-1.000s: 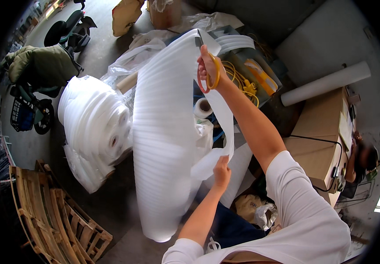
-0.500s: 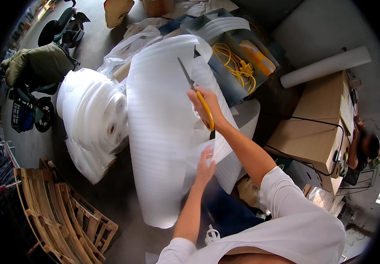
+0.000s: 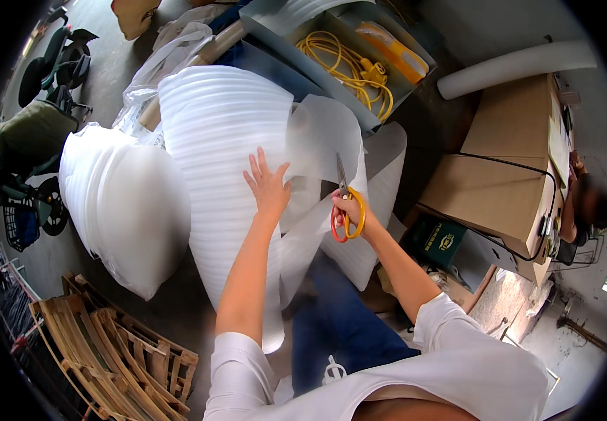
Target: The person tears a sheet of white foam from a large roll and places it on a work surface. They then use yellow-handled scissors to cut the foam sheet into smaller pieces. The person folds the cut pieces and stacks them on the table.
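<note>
A wide ribbed white foam sheet [image 3: 212, 133] lies spread before me. My left hand [image 3: 269, 188] is open, its fingers spread over the sheet near its right side. My right hand [image 3: 351, 209] grips scissors [image 3: 347, 214] with one red and one yellow handle loop, their blades pointing away from me. Around the blades is a loose, curled piece of thin white foam [image 3: 324, 137]. More foam strips hang below and beside my right hand. Left of the sheet sits a bulky white foam roll [image 3: 124, 203].
Beyond the sheet, a grey open box [image 3: 328, 21] holds a coiled yellow cable [image 3: 345, 63]. Wooden pallets [image 3: 107, 351] stand at lower left, a scooter [image 3: 29, 161] at far left. On the right are a wooden desk [image 3: 489, 168], a white foam tube [image 3: 517, 68] and another person [image 3: 588, 203].
My left hand has moved away from me and left, and its fingers have spread over the sheet. My right hand and the scissors have come nearer. The view has shifted, and the foam edges have moved.
</note>
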Demonstrator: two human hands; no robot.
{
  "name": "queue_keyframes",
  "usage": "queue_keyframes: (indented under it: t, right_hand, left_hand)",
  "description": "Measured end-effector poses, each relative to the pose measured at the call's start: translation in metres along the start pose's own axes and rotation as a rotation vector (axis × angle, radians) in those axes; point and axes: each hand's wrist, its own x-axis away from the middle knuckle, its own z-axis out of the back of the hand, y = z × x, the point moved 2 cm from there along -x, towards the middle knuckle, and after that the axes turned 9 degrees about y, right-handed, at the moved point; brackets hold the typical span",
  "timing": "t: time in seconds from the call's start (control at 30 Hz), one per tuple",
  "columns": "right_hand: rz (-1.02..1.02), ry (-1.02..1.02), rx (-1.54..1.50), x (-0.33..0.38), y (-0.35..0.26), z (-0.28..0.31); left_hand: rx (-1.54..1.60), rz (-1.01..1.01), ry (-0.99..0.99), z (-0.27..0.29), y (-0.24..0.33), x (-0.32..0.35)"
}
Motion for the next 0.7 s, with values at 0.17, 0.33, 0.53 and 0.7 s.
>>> queue_keyframes:
  t: [0.17,0.33,0.53,0.7]
  right_hand:
    - [-0.103,-0.130,0.005,0.016,0.033,0.019]
    - [-0.247,-0.235,-0.182,0.020,0.050,0.018]
    - [-0.240,-0.135,-0.237,-0.013,0.041,0.007]
    - [-0.267,-0.100,-0.243,-0.021,0.047,0.007]
  left_hand:
    - [-0.445,-0.239,-0.287,-0.061,0.010,-0.069]
    - [-0.889,-0.149,-0.322,-0.101,-0.077,-0.074]
    - [-0.401,-0.095,-0.267,-0.070,-0.060,-0.074]
    - [-0.530,-0.246,-0.397,-0.112,-0.009,-0.079]
